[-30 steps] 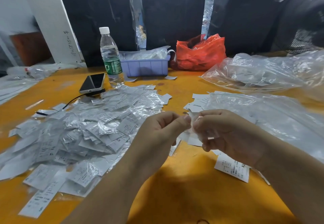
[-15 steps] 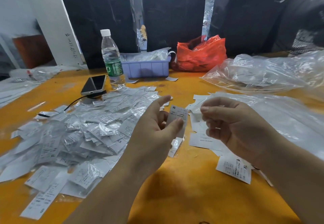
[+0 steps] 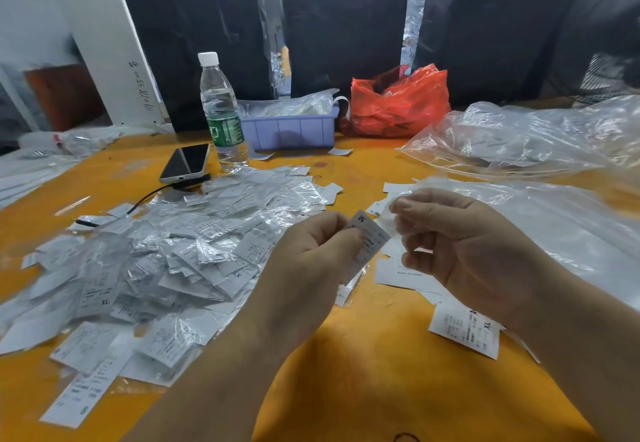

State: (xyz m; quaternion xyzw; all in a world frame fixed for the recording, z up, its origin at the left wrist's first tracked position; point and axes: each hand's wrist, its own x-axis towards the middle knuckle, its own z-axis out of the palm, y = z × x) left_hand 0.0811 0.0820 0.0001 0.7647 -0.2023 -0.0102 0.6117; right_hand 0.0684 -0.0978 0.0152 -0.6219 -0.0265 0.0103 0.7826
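Observation:
My left hand (image 3: 311,261) pinches a small white label (image 3: 369,239) marked M between thumb and fingers, above the orange table (image 3: 363,355). My right hand (image 3: 464,251) is just to its right, fingers curled, pinching a small clear plastic sleeve (image 3: 398,199) at its fingertips. A big heap of bagged labels (image 3: 166,254) covers the table to the left of my hands. Loose white labels (image 3: 464,332) lie under and near my right hand.
At the back stand a water bottle (image 3: 221,116), a phone (image 3: 187,164) on a cable, a purple tray (image 3: 291,128) and a red plastic bag (image 3: 398,102). Large clear plastic bags (image 3: 519,140) fill the right side. Black wrapped bundles (image 3: 346,19) wall off the rear.
My hands came apart from a joined pinch. The left hand took the M label and now tilts it toward the right hand, which holds the clear sleeve a little lower than before.

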